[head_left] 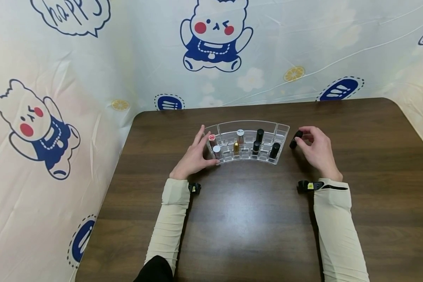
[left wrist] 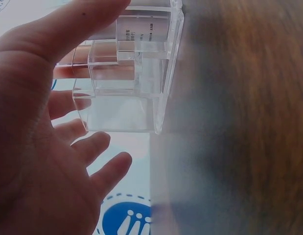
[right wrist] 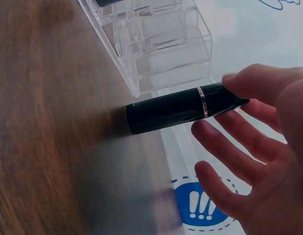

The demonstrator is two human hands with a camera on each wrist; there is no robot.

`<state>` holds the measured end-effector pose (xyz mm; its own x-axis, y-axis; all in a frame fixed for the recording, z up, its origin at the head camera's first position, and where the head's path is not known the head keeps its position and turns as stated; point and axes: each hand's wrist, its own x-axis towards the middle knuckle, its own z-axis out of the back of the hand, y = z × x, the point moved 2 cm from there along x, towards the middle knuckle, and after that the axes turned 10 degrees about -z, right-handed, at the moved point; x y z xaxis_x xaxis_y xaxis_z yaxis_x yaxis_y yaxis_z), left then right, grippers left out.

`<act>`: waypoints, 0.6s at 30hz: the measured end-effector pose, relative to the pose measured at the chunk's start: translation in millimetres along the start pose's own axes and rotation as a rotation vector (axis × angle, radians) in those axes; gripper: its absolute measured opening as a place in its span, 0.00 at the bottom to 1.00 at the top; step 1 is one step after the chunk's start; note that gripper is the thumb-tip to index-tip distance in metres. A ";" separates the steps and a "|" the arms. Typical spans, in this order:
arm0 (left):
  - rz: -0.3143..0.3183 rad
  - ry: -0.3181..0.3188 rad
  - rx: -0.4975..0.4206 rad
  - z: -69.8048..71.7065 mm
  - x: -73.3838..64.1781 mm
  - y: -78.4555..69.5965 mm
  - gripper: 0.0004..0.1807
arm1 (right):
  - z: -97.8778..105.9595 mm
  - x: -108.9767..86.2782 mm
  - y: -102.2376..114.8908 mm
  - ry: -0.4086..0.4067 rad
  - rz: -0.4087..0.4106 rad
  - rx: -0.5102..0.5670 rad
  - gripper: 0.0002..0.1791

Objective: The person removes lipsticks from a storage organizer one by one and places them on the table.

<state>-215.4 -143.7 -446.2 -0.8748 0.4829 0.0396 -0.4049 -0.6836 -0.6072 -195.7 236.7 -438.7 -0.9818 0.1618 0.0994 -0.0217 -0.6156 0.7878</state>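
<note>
A clear, curved, stepped lipstick organizer [head_left: 227, 128] stands on the table, holding several tubes. My left hand [head_left: 194, 156] grips its left end, thumb at the front corner and fingers along the side and back. In the left wrist view, some fingers show through the clear plastic [left wrist: 122, 112]. To the right of the organizer, my right hand [head_left: 317, 150] pinches a black lipstick [right wrist: 166, 110] with a thin silvery ring by one end, between thumb and fingers. The lipstick is tilted, its free end pointing down close over the wood. The other fingers are spread below it.
In the organizer are a pink-topped tube [head_left: 212, 140], a gold tube [head_left: 236, 148], pale-capped tubes [head_left: 216, 152] and black tubes [head_left: 274, 150]. The brown wooden table [head_left: 246, 227] meets a cartoon-printed cloth [head_left: 144, 70] at its back and left.
</note>
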 end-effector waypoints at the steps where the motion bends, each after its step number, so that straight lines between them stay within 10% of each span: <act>1: -0.001 0.000 0.001 -0.1 0.0 0.1 0.56 | 0.0 0.0 0.0 0.001 0.000 -0.001 0.18; 18: 0.002 -0.004 -0.007 0.0 -0.5 0.2 0.56 | 1.6 -1.1 0.8 0.007 0.004 0.030 0.20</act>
<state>-215.0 -144.0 -446.3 -0.8767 0.4793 0.0418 -0.4012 -0.6805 -0.6132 -194.4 237.2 -437.3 -0.9832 0.1541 0.0983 -0.0125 -0.5929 0.8052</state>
